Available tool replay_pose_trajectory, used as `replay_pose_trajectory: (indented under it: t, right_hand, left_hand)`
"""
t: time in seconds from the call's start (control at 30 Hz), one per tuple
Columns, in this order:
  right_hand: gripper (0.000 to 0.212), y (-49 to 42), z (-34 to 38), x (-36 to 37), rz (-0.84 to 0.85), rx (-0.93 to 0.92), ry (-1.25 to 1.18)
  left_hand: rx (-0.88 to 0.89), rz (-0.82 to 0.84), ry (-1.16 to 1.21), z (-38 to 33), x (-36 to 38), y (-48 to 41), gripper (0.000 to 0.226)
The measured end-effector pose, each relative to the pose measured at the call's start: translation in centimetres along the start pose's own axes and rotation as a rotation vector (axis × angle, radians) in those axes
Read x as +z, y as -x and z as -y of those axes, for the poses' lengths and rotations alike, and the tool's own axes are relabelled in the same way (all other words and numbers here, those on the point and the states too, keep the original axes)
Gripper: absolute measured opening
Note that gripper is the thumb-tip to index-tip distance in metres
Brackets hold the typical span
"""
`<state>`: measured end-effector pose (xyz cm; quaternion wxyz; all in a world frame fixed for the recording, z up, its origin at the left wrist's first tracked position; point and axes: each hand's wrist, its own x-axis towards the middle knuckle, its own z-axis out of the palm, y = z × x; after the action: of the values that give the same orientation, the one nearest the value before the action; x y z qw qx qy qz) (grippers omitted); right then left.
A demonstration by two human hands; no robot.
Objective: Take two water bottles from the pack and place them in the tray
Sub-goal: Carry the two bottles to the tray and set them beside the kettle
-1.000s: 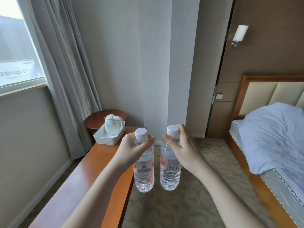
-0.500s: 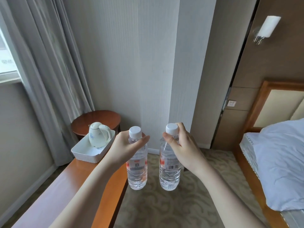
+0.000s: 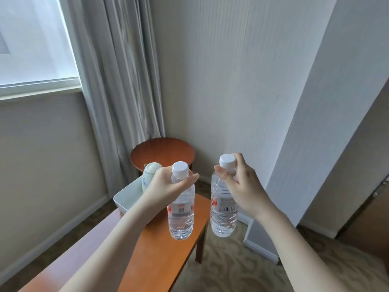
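The left hand [image 3: 168, 186] and right hand [image 3: 242, 184] are each gripping an upright water bottle by its neck, the left bottle [image 3: 181, 216] hanging over the table [image 3: 160, 256] just beside the white tray [image 3: 128, 197], the right bottle [image 3: 224, 211] hanging over the floor.

the left hand [image 3: 168, 186] and forearm cover most of the tray [image 3: 126, 199]: only its near left corner and part of one wall show, so its floor and far rim cannot be seen. the kettle [image 3: 148, 175] in it is half hidden behind the same hand; its handle and base are out of sight. the left bottle [image 3: 181, 216] has its neck wrapped by fingers, and the right bottle [image 3: 223, 211] has its shoulder behind the right hand [image 3: 240, 186]. label print on both is too small to read. the surface [image 3: 160, 256] runs off the bottom edge. the window [image 3: 31, 39] is cut by the left edge.
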<state>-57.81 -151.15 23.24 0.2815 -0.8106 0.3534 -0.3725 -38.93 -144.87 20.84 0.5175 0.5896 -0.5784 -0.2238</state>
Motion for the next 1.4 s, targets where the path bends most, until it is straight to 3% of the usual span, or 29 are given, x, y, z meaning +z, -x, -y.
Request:
replay_pose_trajectory:
  t: [0.4, 0.63, 0.77, 0.9, 1.07, 1.4]
  right_hand:
    - [0.045, -18.8, -5.0, 11.9, 0.225, -0.168, -0.076]
    - [0.041, -26.3, -8.4, 20.6, 0.463, -0.244, -0.159]
    - [0.031, -29.9, -10.8, 26.0, 0.608, -0.332, -0.208]
    - [0.028, -32.3, -13.1, 30.6, 0.717, -0.362, -0.257]
    - [0.028, -33.8, -15.4, 35.8, 0.775, -0.340, -0.303]
    - [0.022, -33.3, -18.8, 44.0, 0.857, -0.294, -0.317]
  left_hand:
    - [-0.189, -0.214, -0.035, 10.9, -7.1, -11.2, 0.017]
    - [-0.336, -0.355, -0.047, 17.5, -9.7, -14.4, 0.019]
    - [-0.402, -0.477, -0.179, 21.5, -10.8, -16.2, 0.020]
    - [-0.470, -0.547, -0.257, 25.6, -11.4, -17.8, 0.005]
    - [-0.608, -0.649, -0.316, 30.2, -11.7, -18.1, 0.015]
    - [-0.738, -0.650, -0.388, 37.4, -12.0, -16.4, 0.024]
